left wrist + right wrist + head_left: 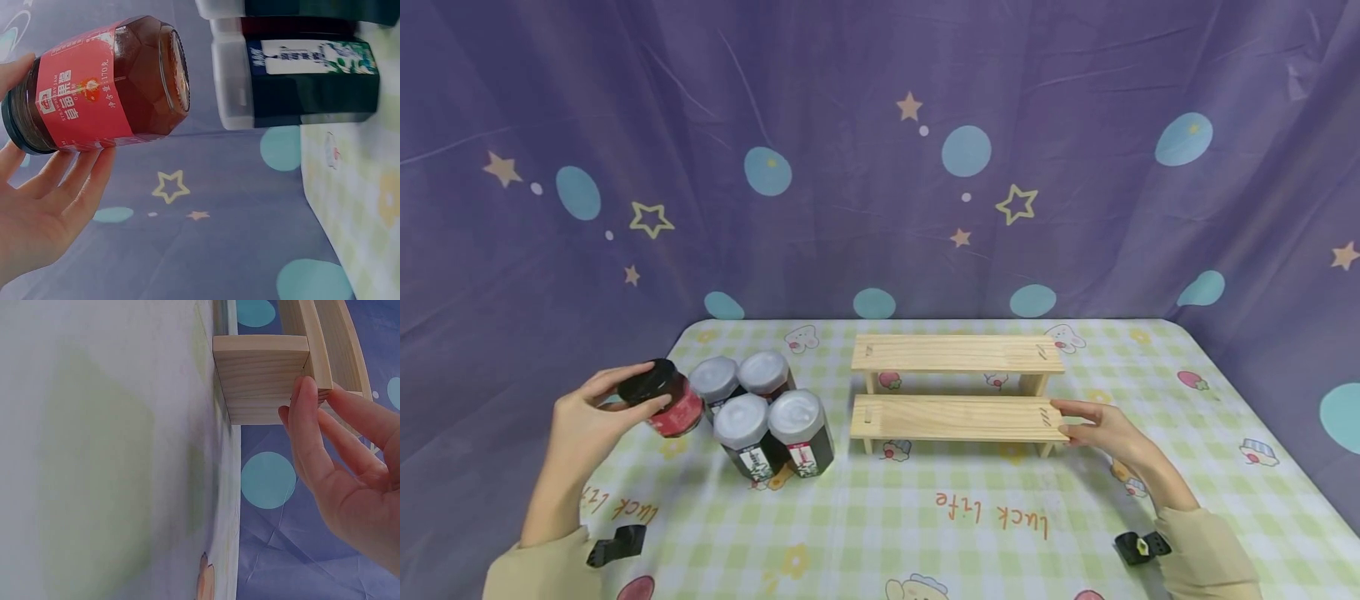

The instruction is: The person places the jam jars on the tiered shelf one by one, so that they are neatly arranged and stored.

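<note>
My left hand [583, 425] grips a strawberry jam jar [682, 413] by its black lid, thumb and fingers around it. In the left wrist view the jar [87, 87] is tilted, with a red label and dark red jam behind the glass. Just right of it stand several dark jars with pale translucent tops [743, 419], close together on the table. With its fingers and thumb, my right hand [1108, 433] pinches the right end of the lower board of a two-step wooden shelf [955, 417]. The right wrist view shows fingertips [304, 390] at the board's end.
A green-and-white checked tablecloth [880, 533] with printed cartoons covers the table. The shelf's upper step [955, 354] stands behind the lower one. Behind the table hangs a purple curtain [850, 83] with stars and blue dots.
</note>
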`<action>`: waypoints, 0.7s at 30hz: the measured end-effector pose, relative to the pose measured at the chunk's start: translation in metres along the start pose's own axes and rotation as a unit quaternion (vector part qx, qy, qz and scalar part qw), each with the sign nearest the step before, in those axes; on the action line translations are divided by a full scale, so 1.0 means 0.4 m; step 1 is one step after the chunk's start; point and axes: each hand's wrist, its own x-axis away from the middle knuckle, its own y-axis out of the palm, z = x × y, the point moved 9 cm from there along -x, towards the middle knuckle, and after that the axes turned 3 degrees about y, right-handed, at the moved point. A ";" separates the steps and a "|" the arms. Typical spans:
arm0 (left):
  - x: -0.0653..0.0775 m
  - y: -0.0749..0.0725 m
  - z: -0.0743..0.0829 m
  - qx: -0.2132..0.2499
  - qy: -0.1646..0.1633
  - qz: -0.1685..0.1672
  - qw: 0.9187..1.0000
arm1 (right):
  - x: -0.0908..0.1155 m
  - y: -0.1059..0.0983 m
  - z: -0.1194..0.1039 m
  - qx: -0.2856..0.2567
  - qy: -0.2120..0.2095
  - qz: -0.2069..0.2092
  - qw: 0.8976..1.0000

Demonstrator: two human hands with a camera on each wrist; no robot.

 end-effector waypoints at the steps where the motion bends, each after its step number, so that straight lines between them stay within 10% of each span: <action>1: -0.004 0.001 0.006 -0.001 0.002 -0.003 1.000 | 0.000 0.000 0.000 0.000 0.001 0.001 1.000; 21: -0.075 0.105 0.139 0.055 0.075 -0.019 0.995 | 0.002 -0.001 0.001 0.003 -0.003 -0.004 1.000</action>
